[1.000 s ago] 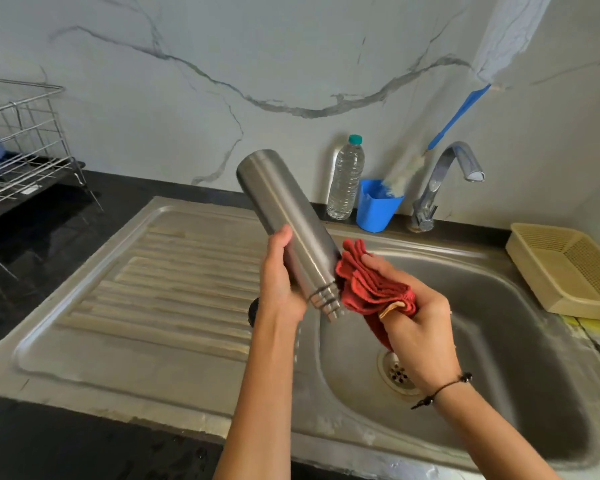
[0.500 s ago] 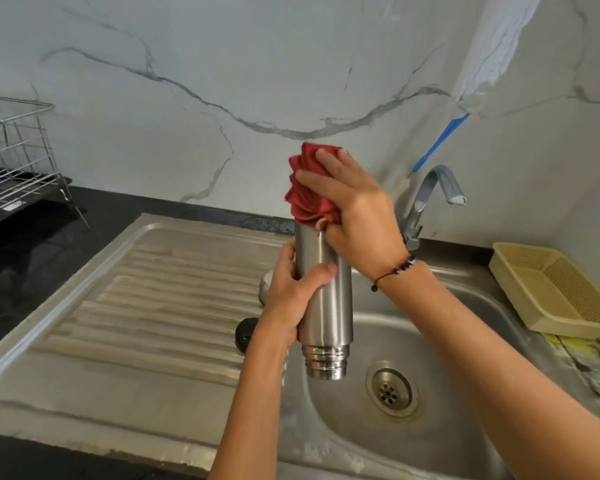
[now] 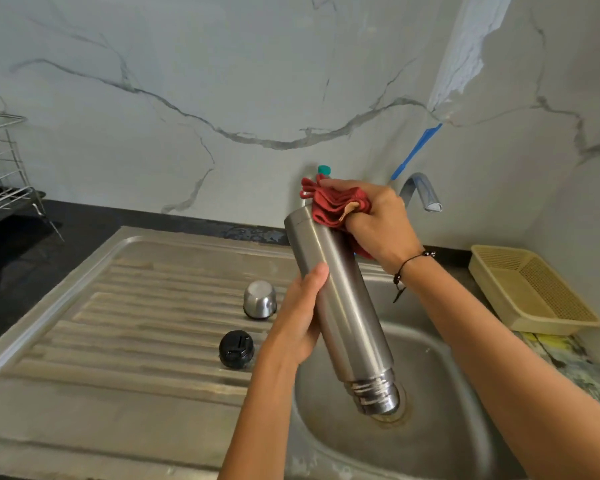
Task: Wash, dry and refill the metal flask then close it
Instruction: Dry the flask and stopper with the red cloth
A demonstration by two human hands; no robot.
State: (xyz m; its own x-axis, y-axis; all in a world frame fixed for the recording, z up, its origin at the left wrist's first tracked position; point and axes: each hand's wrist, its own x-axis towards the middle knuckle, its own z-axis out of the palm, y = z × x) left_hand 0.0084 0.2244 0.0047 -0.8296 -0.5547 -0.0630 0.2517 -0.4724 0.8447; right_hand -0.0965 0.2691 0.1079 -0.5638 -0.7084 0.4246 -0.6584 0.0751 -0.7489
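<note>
Two hands, left (image 3: 300, 320) and right (image 3: 378, 221), were at one sink (image 3: 440, 427) with one metal flask (image 3: 340, 306) and one red cloth (image 3: 333, 206). Two caps sat out: one steel cup lid (image 3: 260, 299) and one black stopper (image 3: 236, 348). One tap (image 3: 423, 194), one beige basket (image 3: 534, 292) and one wire rack (image 3: 0, 168) completed the count.

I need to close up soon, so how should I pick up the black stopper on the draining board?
Pinch the black stopper around its round side wall, coming straight down from above. It sits upright on the drainboard, apart from the steel cup, so fingers probably fit all round.
</note>
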